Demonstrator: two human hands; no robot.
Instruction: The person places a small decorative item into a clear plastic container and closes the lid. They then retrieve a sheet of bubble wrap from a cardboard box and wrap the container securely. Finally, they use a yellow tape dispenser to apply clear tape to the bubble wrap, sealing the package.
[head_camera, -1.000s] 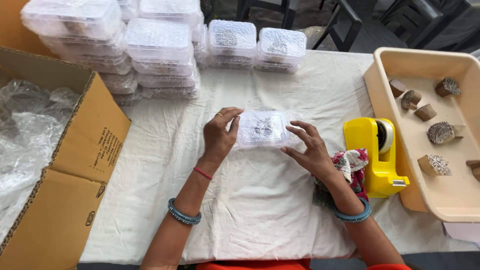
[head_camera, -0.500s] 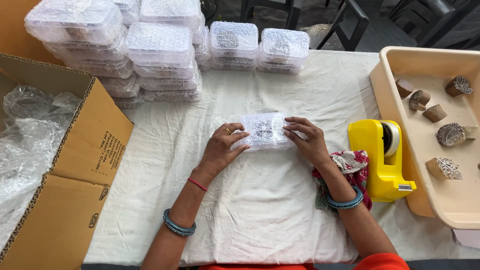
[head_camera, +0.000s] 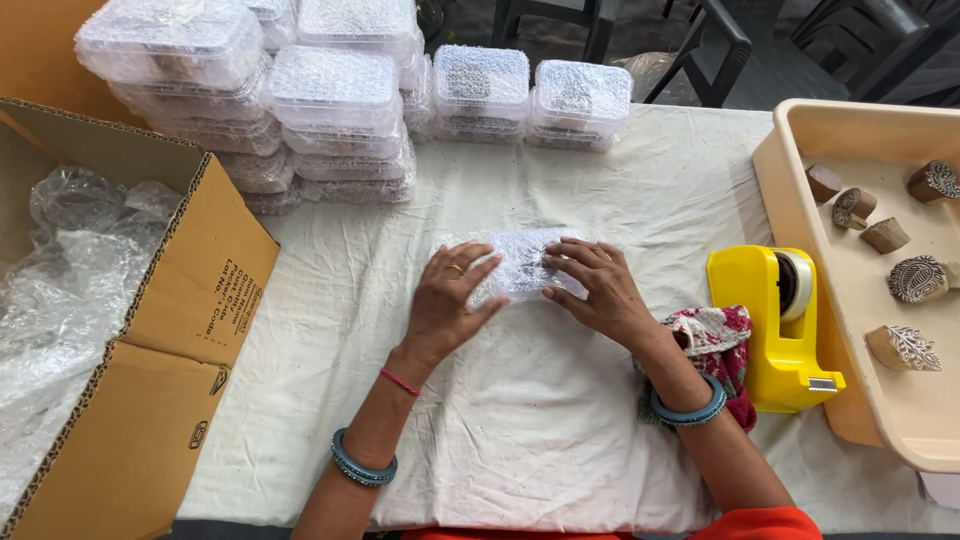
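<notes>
Bubble-wrapped box (head_camera: 520, 262) at table (head_camera: 520, 440) centre, both hands pressing it: left hand (head_camera: 450, 300) at 9 o'clock, right hand (head_camera: 595, 290) at 3, fingers flat, not clenched. Wrap looks untaped; tape dispenser (head_camera: 775, 325) untouched. Wrapped boxes (head_camera: 340, 110) stacked at 11.

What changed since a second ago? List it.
The left hand slid from the bubble-wrapped packet's left end onto its top; the right hand moved up beside it, so both press it flat. The packet, yellow tape dispenser and stacked boxes stayed put.
</notes>
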